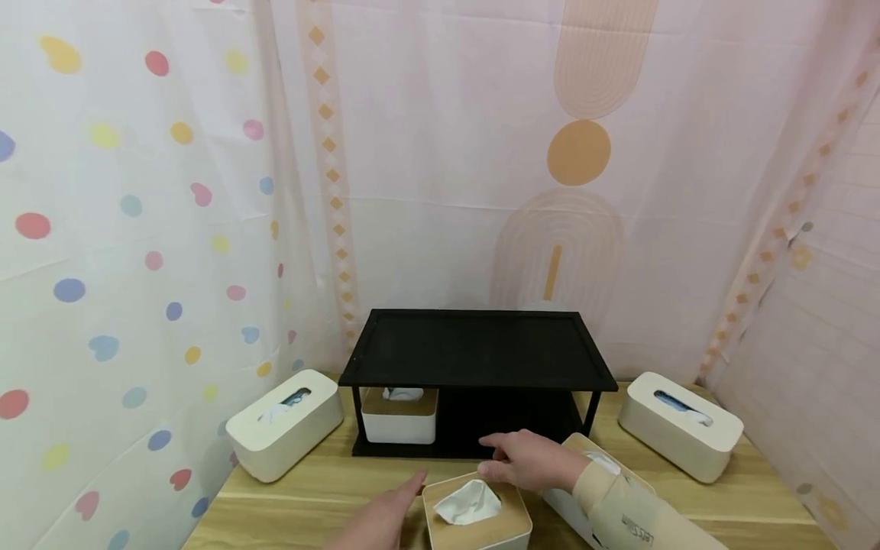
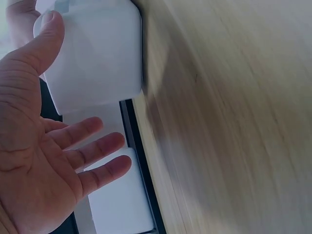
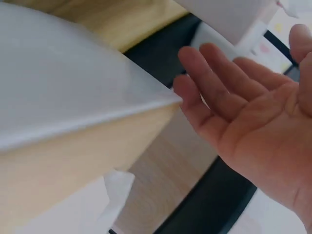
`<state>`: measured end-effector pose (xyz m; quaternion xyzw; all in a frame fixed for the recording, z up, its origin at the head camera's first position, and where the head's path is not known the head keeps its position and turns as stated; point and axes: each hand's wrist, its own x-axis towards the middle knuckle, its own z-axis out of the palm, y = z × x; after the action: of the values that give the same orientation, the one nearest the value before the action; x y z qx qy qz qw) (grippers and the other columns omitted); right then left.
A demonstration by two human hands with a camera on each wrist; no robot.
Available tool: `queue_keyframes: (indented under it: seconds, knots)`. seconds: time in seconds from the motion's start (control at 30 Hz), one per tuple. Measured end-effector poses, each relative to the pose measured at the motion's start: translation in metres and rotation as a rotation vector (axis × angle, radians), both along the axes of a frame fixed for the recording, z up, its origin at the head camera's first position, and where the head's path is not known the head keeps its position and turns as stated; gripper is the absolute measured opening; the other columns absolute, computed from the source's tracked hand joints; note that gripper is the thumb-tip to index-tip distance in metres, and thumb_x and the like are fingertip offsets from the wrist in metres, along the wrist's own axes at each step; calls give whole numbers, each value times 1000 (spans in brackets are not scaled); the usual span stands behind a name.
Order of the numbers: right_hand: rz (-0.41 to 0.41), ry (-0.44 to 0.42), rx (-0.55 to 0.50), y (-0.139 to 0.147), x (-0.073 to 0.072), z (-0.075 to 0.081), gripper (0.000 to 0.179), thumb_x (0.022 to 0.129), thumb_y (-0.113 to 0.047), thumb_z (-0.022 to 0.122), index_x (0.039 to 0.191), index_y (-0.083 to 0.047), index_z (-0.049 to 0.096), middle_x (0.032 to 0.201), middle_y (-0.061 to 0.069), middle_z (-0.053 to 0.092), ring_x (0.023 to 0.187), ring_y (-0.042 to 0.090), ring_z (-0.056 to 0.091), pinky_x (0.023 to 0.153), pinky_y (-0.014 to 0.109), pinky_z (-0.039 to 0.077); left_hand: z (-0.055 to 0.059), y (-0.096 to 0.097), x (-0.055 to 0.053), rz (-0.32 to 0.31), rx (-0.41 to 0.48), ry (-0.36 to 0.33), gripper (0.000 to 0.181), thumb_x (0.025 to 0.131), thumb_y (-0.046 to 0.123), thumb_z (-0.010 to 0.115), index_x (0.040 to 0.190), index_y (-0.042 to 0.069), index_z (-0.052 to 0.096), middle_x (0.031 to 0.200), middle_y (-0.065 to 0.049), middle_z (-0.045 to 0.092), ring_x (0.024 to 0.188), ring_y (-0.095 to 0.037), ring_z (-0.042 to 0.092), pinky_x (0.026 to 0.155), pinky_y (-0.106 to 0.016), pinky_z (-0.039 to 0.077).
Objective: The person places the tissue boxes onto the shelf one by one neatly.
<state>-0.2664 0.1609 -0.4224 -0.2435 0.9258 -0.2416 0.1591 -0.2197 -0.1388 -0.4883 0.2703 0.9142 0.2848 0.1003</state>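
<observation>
A square tissue box [image 1: 509, 527] with a wooden lid, white sides and a tissue poking out stands between my two hands at the front. My left hand [image 1: 381, 516] is at its left side, fingers spread and straight; in the left wrist view the thumb overlaps the white box wall [image 2: 97, 58]. My right hand [image 1: 529, 458] reaches over the box's far right corner, thumb close to the lid, fingers loosely bent around nothing. Under the right forearm lies a longer wood-lidded tissue box [image 1: 574, 516], partly hidden; its white side [image 3: 63, 83] fills the left of the right wrist view.
Behind stands a black two-level rack [image 1: 474, 347], with a wood-lidded tissue box [image 1: 400, 428] on its lower level at left. White oblong tissue boxes flank it, one at left [image 1: 289, 431] and one at right [image 1: 677, 431]. Patterned curtains [image 1: 440, 153] enclose the wooden table [image 1: 289, 512].
</observation>
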Motion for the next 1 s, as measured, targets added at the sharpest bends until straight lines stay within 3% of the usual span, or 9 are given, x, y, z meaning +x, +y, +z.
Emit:
queue_keyframes:
  seconds: [0.2, 0.27, 0.4, 0.57, 0.73, 0.83, 1.0]
  knots:
    - [70, -55, 84, 11, 9, 13, 72, 97, -57, 74, 155, -16, 57, 139, 6, 72, 117, 15, 70, 99, 36, 58, 3, 3, 3, 6, -3, -21, 107, 81, 41, 93, 163, 1, 38, 121, -18, 73, 66, -1, 52, 65, -27, 52]
    - [95, -106, 104, 13, 11, 18, 79, 92, -56, 80, 157, -18, 55, 146, 2, 68, 121, 14, 69, 101, 33, 57, 3, 3, 2, 3, -5, -25, 106, 82, 43, 93, 163, 2, 39, 123, -19, 73, 69, -1, 52, 68, -27, 52]
    - [130, -176, 142, 13, 14, 23, 96, 81, -44, 94, 162, -21, 49, 158, -7, 56, 130, 7, 62, 108, 30, 52, 3, 2, -3, 0, 26, -77, 105, 83, 37, 93, 163, 0, 37, 144, -26, 65, 85, -10, 66, 70, -28, 54]
    - [159, -76, 203, 8, 17, 19, 109, 73, -40, 101, 163, -15, 45, 158, -3, 56, 139, 10, 56, 115, 32, 49, 2, 2, -5, 19, 78, -98, 107, 85, 45, 91, 163, -3, 36, 150, -23, 61, 113, -34, 72, 83, -40, 61]
    - [115, -3, 188, 4, 17, 14, 109, 76, -43, 98, 163, -7, 43, 156, 8, 59, 139, 21, 59, 114, 36, 51, 3, 1, -6, 104, 194, -156, 90, 93, 42, 84, 157, -5, 42, 148, -23, 61, 115, -41, 70, 87, -56, 61]
    - [98, 9, 176, 2, 15, 12, 110, 78, -44, 97, 164, -6, 41, 157, 12, 58, 139, 24, 60, 114, 39, 51, 5, 1, -6, 143, 255, -184, 79, 96, 39, 81, 153, -5, 50, 146, -23, 63, 111, -35, 70, 84, -52, 61]
    - [78, 8, 179, -2, 13, 9, 110, 76, -46, 96, 165, -10, 41, 154, 10, 59, 132, 20, 63, 111, 40, 53, 4, 4, -5, 132, 312, -176, 74, 97, 39, 80, 149, -8, 55, 141, -25, 67, 100, -24, 72, 79, -36, 60]
